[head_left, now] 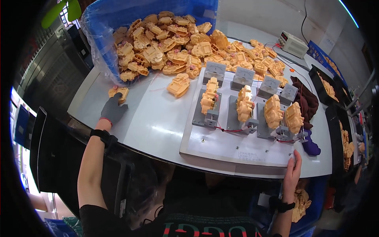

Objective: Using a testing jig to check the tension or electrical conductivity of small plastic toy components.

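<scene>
At the left of the table, my left hand (113,109), in a grey glove, reaches over a light-orange plastic gear housing (123,93). Its thumb stands apart from the fingers, and the fingertips overlap the housing. My right hand (291,173) is bare, its fingers stretched up at the front right corner of a white test board (213,146), beside a small toggle switch (290,154). On that board, several similar housings stand upright in grey fixtures: one (209,94) at the left, another (244,103), then one (273,111), and one (294,117) at the right.
A blue bin (98,23) lined with clear plastic spills a heap of housings (158,47) onto the table. One loose housing (178,85) lies left of the board. Analog meters (215,71) line the board's back. A power supply (293,44) stands behind; dark cloth (308,98) lies right.
</scene>
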A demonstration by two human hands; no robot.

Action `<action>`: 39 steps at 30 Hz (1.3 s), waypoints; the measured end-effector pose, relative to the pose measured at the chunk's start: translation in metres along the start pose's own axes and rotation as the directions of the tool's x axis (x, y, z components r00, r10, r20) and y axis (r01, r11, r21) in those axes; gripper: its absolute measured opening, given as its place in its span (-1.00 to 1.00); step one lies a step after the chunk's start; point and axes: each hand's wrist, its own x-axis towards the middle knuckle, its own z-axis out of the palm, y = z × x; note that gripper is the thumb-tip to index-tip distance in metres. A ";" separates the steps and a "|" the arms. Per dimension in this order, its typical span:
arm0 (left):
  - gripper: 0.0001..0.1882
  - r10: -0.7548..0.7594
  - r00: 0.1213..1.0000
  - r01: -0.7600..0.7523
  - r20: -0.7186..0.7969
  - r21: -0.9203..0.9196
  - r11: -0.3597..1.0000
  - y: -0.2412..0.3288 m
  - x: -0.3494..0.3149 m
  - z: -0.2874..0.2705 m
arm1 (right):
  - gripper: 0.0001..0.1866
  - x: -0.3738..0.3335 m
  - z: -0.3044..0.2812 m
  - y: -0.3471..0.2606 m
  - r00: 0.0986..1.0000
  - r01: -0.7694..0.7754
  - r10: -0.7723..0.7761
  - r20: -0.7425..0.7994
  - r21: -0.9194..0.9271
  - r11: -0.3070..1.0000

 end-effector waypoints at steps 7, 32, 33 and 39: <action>-0.51 0.271 0.914 -0.282 0.303 -0.008 0.959 0.051 -0.066 -0.002 | -0.62 -0.009 -0.007 -0.014 0.981 0.167 -0.181 -0.063 -0.185 0.969; -0.50 0.316 0.944 -0.321 0.093 0.036 0.946 0.160 -0.024 0.049 | -0.81 -0.030 0.030 -0.074 0.905 0.308 -0.380 0.193 0.322 0.895; -0.51 0.277 0.959 -0.246 0.051 -0.325 0.913 0.147 -0.027 0.050 | -0.82 -0.029 0.030 -0.076 0.894 0.321 -0.400 0.203 0.335 0.886; -0.49 0.328 0.895 0.411 0.303 -0.846 -0.341 0.130 -0.105 -0.012 | -0.80 -0.008 0.035 -0.074 0.875 0.366 -0.451 0.178 0.366 0.855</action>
